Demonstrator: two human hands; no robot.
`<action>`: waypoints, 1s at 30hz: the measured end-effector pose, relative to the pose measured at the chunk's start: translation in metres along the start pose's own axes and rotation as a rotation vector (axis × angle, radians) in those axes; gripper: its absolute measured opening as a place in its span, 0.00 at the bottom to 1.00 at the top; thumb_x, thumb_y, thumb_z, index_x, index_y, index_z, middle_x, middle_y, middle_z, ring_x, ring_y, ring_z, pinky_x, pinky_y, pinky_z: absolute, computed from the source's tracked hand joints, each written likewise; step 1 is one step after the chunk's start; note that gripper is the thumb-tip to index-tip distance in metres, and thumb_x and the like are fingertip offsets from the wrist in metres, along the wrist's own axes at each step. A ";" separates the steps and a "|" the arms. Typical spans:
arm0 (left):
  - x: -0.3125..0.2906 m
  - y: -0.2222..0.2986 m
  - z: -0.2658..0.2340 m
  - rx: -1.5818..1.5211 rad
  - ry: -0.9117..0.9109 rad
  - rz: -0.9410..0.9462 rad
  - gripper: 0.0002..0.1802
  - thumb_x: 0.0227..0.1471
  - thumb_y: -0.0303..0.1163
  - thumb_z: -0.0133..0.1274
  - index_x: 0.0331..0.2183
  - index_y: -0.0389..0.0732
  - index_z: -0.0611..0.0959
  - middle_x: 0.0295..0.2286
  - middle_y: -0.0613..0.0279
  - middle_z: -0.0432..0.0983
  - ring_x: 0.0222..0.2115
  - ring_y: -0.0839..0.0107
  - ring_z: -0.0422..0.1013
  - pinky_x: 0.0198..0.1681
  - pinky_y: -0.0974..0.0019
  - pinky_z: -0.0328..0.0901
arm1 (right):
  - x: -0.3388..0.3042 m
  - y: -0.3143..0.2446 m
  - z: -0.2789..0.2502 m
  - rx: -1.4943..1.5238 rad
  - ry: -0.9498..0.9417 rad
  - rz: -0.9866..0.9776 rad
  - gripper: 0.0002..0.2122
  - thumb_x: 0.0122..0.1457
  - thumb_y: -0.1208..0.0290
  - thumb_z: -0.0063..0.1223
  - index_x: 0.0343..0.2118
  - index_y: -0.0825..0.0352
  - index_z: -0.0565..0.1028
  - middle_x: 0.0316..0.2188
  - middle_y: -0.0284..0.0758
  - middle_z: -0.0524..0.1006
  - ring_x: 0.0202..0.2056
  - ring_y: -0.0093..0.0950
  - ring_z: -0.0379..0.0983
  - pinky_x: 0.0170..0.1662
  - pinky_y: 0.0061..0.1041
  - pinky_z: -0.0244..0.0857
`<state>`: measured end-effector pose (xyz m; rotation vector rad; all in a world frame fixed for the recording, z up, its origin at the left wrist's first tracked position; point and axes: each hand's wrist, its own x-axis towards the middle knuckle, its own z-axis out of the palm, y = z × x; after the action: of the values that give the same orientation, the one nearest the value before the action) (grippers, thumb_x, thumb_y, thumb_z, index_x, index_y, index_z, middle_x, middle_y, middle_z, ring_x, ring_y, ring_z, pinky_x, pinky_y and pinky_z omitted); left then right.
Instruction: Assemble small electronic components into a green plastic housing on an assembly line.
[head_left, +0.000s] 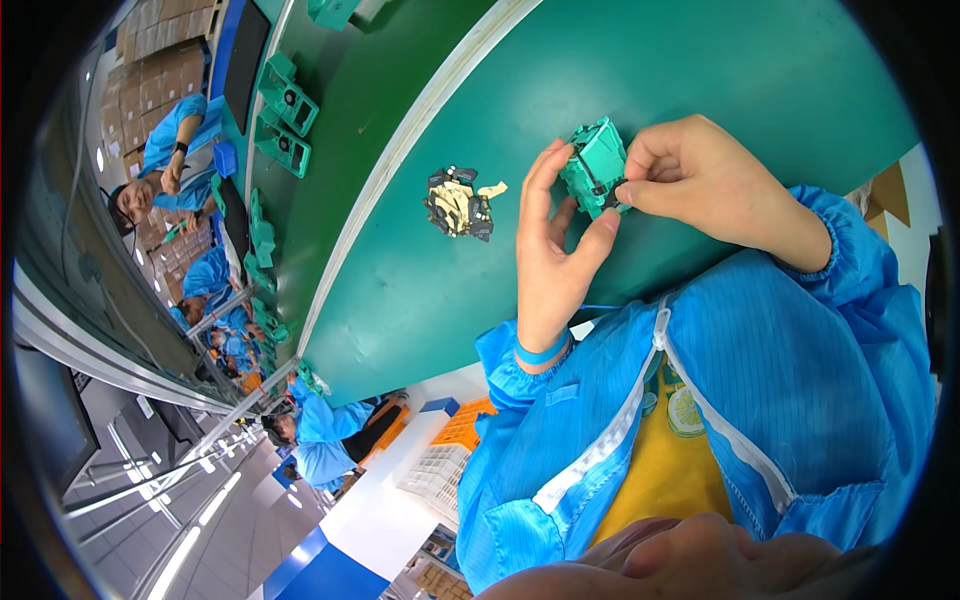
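Observation:
A green plastic housing (598,160), box-shaped with open recesses and a black strip along it, is held up over the green work surface. The fingers and thumb of my left hand (548,250) close around its left and lower sides. My right hand (705,178) pinches at the housing's right lower corner, where a small black part (612,196) shows at the fingertips; its exact shape is partly hidden. Left of my hands lies a loose pile of small black pieces with pale yellow backing (460,205).
A pale rail (385,165) divides my green work surface (420,310) from a darker green conveyor belt (365,75). Beyond it stand more green housings (285,115) and a blue bin (225,158). Several people in blue work along the line. Orange crates (462,425) stand below the table edge.

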<state>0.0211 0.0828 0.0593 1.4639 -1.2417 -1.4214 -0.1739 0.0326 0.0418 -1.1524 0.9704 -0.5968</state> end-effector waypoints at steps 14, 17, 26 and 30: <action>0.002 0.010 0.003 -0.033 0.069 -0.058 0.31 0.52 0.16 0.50 0.60 0.32 0.68 0.59 0.53 0.64 0.60 0.64 0.62 0.61 0.58 0.62 | 0.001 0.000 0.010 0.092 0.119 -0.094 0.10 0.54 0.75 0.62 0.32 0.71 0.70 0.21 0.32 0.74 0.25 0.20 0.71 0.29 0.24 0.64; 0.002 -0.004 -0.003 0.017 0.051 0.026 0.32 0.51 0.18 0.54 0.59 0.36 0.69 0.61 0.50 0.62 0.53 0.63 0.70 0.55 0.58 0.68 | 0.008 0.015 0.004 0.213 0.025 -0.077 0.13 0.55 0.75 0.62 0.35 0.67 0.66 0.23 0.28 0.72 0.28 0.19 0.70 0.33 0.22 0.65; 0.007 -0.009 -0.005 -0.159 0.096 0.062 0.33 0.52 0.21 0.58 0.60 0.37 0.71 0.59 0.52 0.64 0.54 0.65 0.69 0.52 0.62 0.70 | 0.020 0.003 0.000 0.320 -0.015 -0.052 0.14 0.58 0.72 0.63 0.38 0.66 0.67 0.27 0.29 0.75 0.32 0.18 0.71 0.35 0.21 0.66; 0.018 -0.007 0.007 0.565 0.282 0.503 0.36 0.46 0.31 0.68 0.57 0.38 0.74 0.61 0.45 0.61 0.61 0.45 0.61 0.62 0.51 0.58 | 0.032 -0.001 -0.001 -0.019 0.074 -0.273 0.16 0.60 0.66 0.62 0.45 0.66 0.69 0.33 0.32 0.76 0.34 0.19 0.69 0.37 0.20 0.65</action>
<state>0.0140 0.0677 0.0469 1.4861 -1.7482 -0.5307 -0.1596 0.0055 0.0325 -1.2982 0.8890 -0.8558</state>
